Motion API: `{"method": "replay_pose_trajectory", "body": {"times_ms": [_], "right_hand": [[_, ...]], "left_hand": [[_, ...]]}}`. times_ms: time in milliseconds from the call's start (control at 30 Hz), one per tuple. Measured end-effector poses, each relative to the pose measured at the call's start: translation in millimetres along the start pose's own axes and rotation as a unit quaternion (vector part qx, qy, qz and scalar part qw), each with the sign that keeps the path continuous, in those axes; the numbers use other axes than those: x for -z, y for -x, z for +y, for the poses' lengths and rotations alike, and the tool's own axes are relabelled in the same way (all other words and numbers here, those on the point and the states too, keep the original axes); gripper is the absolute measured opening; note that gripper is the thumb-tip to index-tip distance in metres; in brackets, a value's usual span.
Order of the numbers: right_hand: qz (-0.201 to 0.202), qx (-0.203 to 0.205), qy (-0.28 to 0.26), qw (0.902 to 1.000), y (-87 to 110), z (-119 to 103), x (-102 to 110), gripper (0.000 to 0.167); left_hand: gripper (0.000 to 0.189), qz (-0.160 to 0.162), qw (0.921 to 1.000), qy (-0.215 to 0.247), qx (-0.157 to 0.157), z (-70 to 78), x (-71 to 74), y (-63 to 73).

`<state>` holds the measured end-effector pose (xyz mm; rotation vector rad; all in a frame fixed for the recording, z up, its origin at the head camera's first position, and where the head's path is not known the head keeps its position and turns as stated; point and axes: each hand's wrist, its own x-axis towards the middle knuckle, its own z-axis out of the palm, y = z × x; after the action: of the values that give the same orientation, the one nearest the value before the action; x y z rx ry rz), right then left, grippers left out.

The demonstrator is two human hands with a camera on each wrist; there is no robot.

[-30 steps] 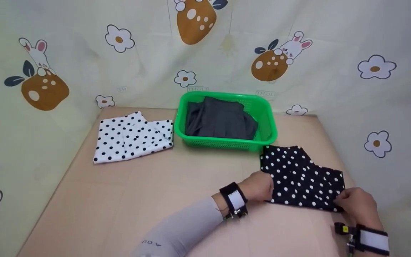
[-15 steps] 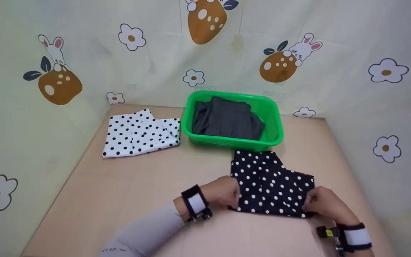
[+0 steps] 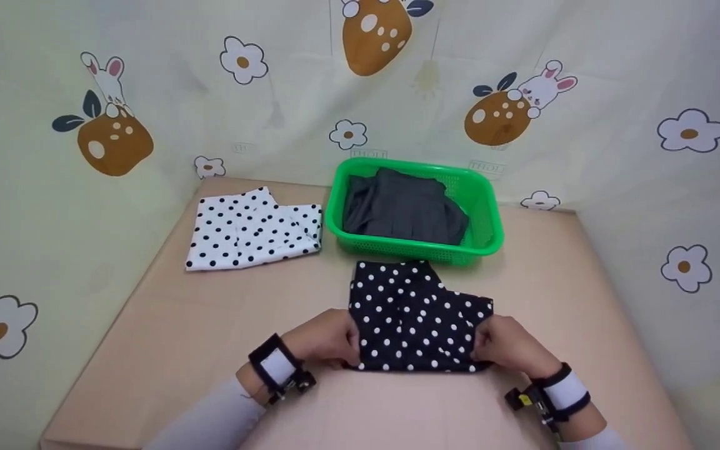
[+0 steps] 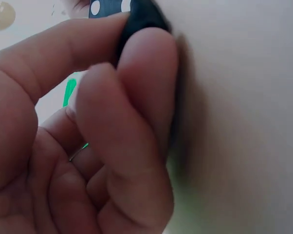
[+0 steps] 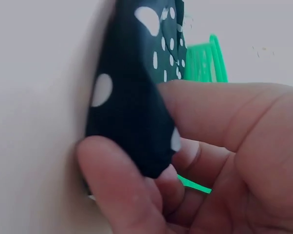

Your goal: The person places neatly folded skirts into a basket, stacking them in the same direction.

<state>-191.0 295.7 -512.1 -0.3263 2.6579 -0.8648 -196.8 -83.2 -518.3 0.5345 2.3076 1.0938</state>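
A folded black garment with white polka dots (image 3: 419, 322) lies flat in front of the basket. My left hand (image 3: 329, 337) pinches its near left corner; the left wrist view has the dark cloth (image 4: 144, 19) between thumb and finger. At the near right corner, my right hand (image 3: 510, 344) pinches the fabric, and the right wrist view shows the dotted cloth (image 5: 129, 107) between thumb and fingers. A folded white garment with black dots (image 3: 250, 231) rests at the table's back left, apart from both hands.
Behind the black garment stands a green plastic basket (image 3: 422, 250) with folded dark grey cloth (image 3: 404, 209) inside. The table (image 3: 166, 350) has a pale tan surface. A printed curtain (image 3: 297, 69) hangs along its back and sides.
Both hands have brought the black dotted garment leftward across the table, from right of the basket to in front of it. The white garment and basket stay put; the head view has shifted slightly.
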Motion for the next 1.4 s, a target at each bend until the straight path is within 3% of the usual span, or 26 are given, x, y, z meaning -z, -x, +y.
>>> {"method": "replay_pose_trajectory", "body": {"times_ms": [133,333,600,733,833,900,967,1033,1100,1233,1400], "right_hand": [[0.007,0.015,-0.029,0.9995,-4.2,0.7,-3.7,0.018],[0.014,0.015,-0.037,0.9991,-4.1,1.1,-4.2,0.017],[-0.006,0.065,-0.009,0.9979,-5.2,9.4,-0.6,0.021],[-0.028,0.078,-0.019,0.9964,-3.6,15.2,4.9,0.015],[-0.03,0.056,-0.06,0.9962,1.8,19.5,14.6,0.004],[-0.002,0.02,-0.108,0.994,6.1,21.3,21.7,0.019],[0.037,-0.016,-0.172,0.9844,8.8,21.6,26.1,0.039],[0.077,-0.04,-0.231,0.9692,8.6,21.4,27.4,0.056],[0.1,-0.06,-0.291,0.9498,7.0,20.4,26.3,0.065],[0.112,-0.089,-0.389,0.9102,2.4,16.7,20.8,0.068],[0.12,-0.115,-0.462,0.8714,-1.0,15.9,16.1,0.067]], "left_hand": [[0.018,0.024,0.9996,0.012,0.009,-4.5,-0.7,7.8],[0.019,0.043,0.9989,-0.015,-0.004,-3.6,-0.4,8.1],[0.014,0.012,0.9992,-0.021,-0.031,-12.2,6.8,5.8],[0.007,-0.008,0.9985,-0.019,-0.05,-15.9,15.1,8.5],[0.025,0.018,0.9992,-0.005,-0.034,-17.2,22.7,10.4],[0.043,0.066,0.9975,0.027,-0.005,-16.7,26.2,9.1],[0.058,0.12,0.9888,0.085,0.029,-16.1,27.2,6.7],[0.066,0.166,0.9723,0.156,0.051,-14.4,26.0,3.4],[0.07,0.191,0.9536,0.224,0.062,-13.0,23.3,0.4],[0.068,0.198,0.9192,0.333,0.071,-12.5,18.0,-1.6],[0.067,0.189,0.8905,0.408,0.072,-13.8,15.7,-2.9]]}}
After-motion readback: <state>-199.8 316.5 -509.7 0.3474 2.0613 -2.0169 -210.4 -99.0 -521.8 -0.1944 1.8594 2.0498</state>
